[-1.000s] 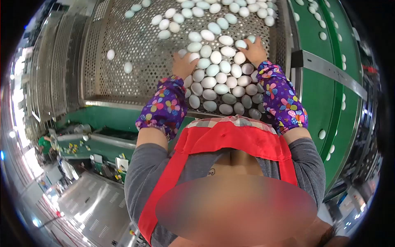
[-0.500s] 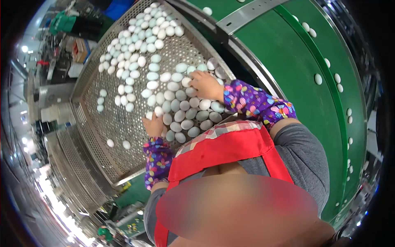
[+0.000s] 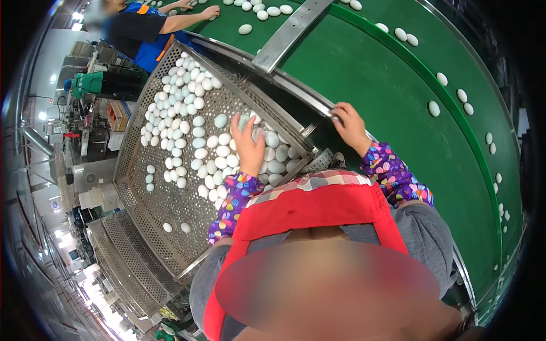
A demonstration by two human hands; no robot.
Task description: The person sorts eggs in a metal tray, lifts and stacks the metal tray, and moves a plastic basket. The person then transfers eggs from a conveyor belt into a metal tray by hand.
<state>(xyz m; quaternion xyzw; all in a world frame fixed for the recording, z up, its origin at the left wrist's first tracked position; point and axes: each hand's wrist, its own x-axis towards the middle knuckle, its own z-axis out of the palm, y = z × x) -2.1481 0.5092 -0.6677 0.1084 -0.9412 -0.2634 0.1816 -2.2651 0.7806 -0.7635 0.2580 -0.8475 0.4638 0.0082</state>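
White and pale blue-green eggs lie in a perforated metal tray, many bunched at its near right corner. My left hand is over that bunch, fingers spread, with eggs under and beside it; no egg is seen in its grip. At the metal edge rail of the green belt, my right hand rests with its fingers curled over the rail. Both forearms wear purple flowered sleeves.
Several eggs sit on the belt, which a metal crossbar spans. A co-worker reaches over the belt at the top left. Another person in green stands farther off. Stacked perforated trays are at the lower left.
My right hand has left the eggs and moved right to the belt's rail. My left hand has shifted right over the bunched eggs. The view has turned, bringing the co-worker's arms into sight.
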